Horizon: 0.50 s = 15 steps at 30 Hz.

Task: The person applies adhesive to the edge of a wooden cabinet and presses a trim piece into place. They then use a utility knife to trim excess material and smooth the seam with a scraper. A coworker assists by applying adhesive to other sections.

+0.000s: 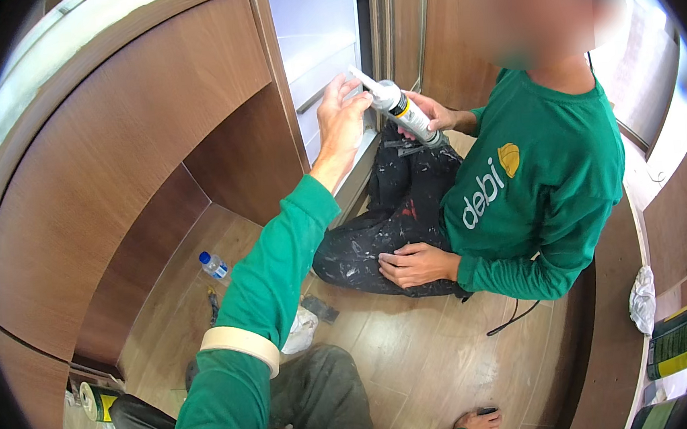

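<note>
My left hand (342, 126) is raised on an outstretched arm, fingers apart, beside the white nozzle of a sealant cartridge (410, 114). Thumb and nozzle are very close; whether they touch I cannot tell. A co-worker's hand (435, 115) grips the cartridge, which is tilted with its nozzle up toward my fingers. Around my left sleeve sits a roll of masking tape (239, 348). Low in the view, my right hand (477, 425) is near the floor, fingers curled at a small dark thing I cannot make out.
The co-worker (534, 175) sits on the wood-look floor (451, 351), other hand on the thigh. A small bottle (213, 265) and crumpled white plastic (299, 332) lie left. Curved brown panelling (121, 151) lines the left; dark cans (678, 339) stand right.
</note>
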Tool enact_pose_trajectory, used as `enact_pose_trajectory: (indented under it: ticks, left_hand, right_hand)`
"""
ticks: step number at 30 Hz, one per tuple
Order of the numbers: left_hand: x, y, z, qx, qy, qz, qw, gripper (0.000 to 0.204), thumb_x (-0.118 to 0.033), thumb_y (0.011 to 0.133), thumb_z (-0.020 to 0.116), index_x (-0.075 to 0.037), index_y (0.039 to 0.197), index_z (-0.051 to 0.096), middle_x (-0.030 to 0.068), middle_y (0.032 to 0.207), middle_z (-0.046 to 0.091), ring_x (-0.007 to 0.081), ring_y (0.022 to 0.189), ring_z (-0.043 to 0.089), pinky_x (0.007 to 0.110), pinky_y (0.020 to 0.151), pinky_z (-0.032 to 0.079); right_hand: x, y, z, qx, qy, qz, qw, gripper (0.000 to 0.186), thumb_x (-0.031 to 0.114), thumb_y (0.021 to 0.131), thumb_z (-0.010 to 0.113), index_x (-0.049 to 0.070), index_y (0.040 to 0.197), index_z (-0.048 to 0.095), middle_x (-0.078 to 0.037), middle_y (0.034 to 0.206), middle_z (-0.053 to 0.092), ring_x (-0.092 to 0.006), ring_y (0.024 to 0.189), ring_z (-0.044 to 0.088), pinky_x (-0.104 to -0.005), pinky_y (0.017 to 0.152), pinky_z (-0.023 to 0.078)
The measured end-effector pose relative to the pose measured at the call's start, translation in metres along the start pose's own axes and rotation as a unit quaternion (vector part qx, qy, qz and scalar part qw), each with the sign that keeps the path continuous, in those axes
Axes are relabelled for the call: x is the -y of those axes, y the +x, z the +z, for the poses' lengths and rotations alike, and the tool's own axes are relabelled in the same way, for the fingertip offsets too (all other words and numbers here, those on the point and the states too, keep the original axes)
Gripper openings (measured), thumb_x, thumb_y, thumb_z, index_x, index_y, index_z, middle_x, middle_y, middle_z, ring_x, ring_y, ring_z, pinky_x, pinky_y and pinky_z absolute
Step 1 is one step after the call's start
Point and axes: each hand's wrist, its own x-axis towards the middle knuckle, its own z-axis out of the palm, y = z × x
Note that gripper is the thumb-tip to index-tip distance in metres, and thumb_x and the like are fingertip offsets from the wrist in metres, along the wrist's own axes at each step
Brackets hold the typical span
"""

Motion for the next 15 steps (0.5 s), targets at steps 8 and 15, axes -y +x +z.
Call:
enact_pose_trajectory:
  ticks: [8,15]
  left_hand:
    - [-0.023,-0.04,-0.021,-0.078,-0.042,-0.033,0.996,0.04,-0.008,0.096,0.066,0.003,0.134,0.058,0.0128,0.124,0.069,0.0203,0.112,0.067,0.033,0.092,0.051]
    - [-0.027,-0.085,-0.035,-0.068,-0.154,-0.034,0.985,0.038,-0.006,0.098,0.062,0.008,0.133,0.053,0.0196,0.122,0.07,0.0253,0.111,0.069,0.033,0.092,0.052]
  right_hand:
    - [0.0,0.001,0.0,-0.007,0.003,-0.008,1.0,0.082,0.052,0.09,0.063,0.009,0.152,0.032,-0.022,0.153,0.037,-0.0414,0.135,0.041,-0.0571,0.106,0.039]
    - [-0.005,0.007,0.01,-0.069,-0.003,-0.001,0.998,0.076,0.034,0.083,0.074,0.009,0.146,0.039,-0.012,0.145,0.043,-0.0342,0.126,0.048,-0.0484,0.099,0.043]
